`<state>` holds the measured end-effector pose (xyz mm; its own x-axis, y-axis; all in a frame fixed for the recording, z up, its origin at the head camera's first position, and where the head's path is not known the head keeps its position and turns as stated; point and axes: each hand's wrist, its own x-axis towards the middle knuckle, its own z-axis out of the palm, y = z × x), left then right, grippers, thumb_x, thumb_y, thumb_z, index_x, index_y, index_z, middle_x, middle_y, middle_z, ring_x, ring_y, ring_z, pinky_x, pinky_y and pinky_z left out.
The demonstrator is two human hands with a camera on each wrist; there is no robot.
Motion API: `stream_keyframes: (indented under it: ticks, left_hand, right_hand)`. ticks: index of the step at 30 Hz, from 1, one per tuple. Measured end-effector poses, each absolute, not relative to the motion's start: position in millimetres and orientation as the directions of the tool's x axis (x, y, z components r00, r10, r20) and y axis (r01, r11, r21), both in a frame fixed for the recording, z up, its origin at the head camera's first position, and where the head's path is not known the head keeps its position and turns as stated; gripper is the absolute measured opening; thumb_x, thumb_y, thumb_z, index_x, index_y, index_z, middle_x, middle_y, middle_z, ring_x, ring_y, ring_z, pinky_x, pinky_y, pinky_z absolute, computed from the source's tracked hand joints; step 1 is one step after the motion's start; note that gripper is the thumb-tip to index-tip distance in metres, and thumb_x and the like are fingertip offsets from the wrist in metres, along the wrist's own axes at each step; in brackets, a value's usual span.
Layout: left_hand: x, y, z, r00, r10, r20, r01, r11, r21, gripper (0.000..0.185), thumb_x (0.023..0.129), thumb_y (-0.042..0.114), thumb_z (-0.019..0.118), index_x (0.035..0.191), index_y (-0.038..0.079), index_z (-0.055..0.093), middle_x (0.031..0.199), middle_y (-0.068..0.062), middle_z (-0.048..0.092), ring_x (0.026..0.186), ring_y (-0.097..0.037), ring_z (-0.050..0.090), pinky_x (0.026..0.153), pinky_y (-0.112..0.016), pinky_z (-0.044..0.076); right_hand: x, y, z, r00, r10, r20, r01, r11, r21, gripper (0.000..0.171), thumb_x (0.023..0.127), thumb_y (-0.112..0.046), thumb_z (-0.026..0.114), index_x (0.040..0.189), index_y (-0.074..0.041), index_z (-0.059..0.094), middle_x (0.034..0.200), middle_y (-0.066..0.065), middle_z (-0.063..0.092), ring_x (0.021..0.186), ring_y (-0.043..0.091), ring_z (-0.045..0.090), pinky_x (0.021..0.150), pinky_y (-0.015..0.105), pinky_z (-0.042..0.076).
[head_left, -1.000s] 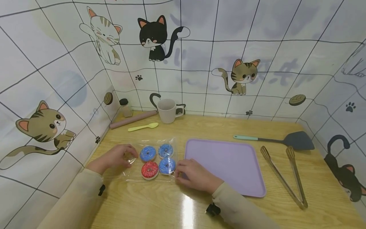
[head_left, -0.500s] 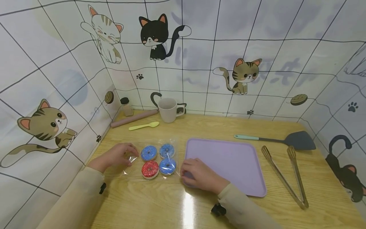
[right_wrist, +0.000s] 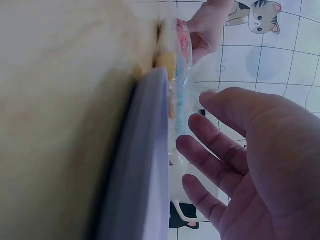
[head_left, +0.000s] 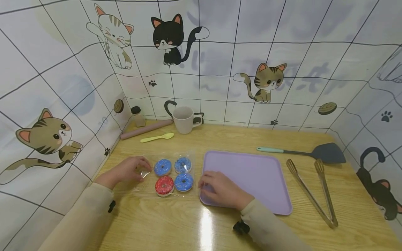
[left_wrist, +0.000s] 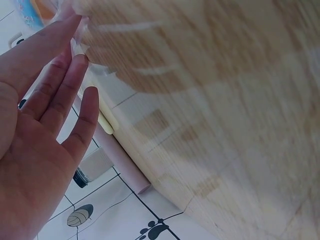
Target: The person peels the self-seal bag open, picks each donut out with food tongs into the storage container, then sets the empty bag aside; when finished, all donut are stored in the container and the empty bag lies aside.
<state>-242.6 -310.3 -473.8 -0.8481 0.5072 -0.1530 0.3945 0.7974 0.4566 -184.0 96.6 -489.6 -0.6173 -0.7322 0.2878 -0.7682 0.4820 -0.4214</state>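
From my end, four ring-shaped donuts lie in a crinkled, glossy clear plastic bag (head_left: 147,191) on the wood-grained table (head_left: 150,226): one red donut (head_left: 164,182) and three blue donuts (head_left: 162,164), their tops speckled. I see my left hand (head_left: 127,169) at the bag's left end, fingers softly bent, thumb and fingertips touching the thin film; I can't tell whether they pinch it. My right hand (head_left: 221,188) is over the left edge of the smooth lilac tray (head_left: 246,174), thumb and fingers apart with nothing between them, just beside the bag's right edge. The tray has rounded corners and a low raised rim. To its right lie V-shaped metal tongs (head_left: 309,194) and a turner (head_left: 328,154) with a broad dark blade and mint handle. Behind the bag I have a slim yellow spoon (head_left: 157,138), a dull pink rolling pin (head_left: 147,129) and a matte pale mug (head_left: 183,121).
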Motion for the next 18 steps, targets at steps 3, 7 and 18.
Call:
stream_keyframes:
  ticks: [3, 7, 18]
  left_hand:
    - [-241.6, -309.4, -470.8, -0.849, 0.505, -0.156, 0.39, 0.798, 0.459, 0.034, 0.077, 0.008, 0.09, 0.108, 0.017, 0.079, 0.122, -0.005, 0.068, 0.116, -0.033, 0.064, 0.101, -0.055, 0.051]
    - [-242.6, -308.2, -468.2, -0.848, 0.507, -0.152, 0.391, 0.793, 0.467, 0.034, 0.076, 0.007, 0.09, 0.107, 0.017, 0.079, 0.122, -0.005, 0.068, 0.117, -0.033, 0.063, 0.102, -0.056, 0.05]
    - [-242.1, -309.4, -471.9, -0.842, 0.519, -0.147, 0.402, 0.786, 0.47, 0.034, 0.076, 0.01, 0.091, 0.107, 0.018, 0.079, 0.122, -0.005, 0.068, 0.117, -0.034, 0.063, 0.1, -0.055, 0.051]
  right_hand:
    - [-189.9, 94.2, -485.6, -0.625, -0.729, 0.279, -0.761, 0.49, -0.425, 0.016, 0.096, -0.015, 0.072, 0.112, -0.017, 0.072, 0.109, -0.006, 0.069, 0.098, 0.008, 0.065, 0.093, 0.035, 0.054]
    - [-199.4, 87.1, -483.2, -0.62, -0.741, 0.258, -0.761, 0.489, -0.425, 0.023, 0.097, -0.012, 0.071, 0.119, -0.016, 0.071, 0.116, -0.004, 0.07, 0.1, 0.01, 0.067, 0.093, 0.033, 0.055]
    - [-210.8, 63.8, -486.0, -0.643, -0.744, 0.181, -0.721, 0.51, -0.469, 0.037, 0.099, -0.015, 0.07, 0.136, -0.02, 0.065, 0.121, -0.002, 0.065, 0.103, 0.008, 0.065, 0.091, 0.028, 0.056]
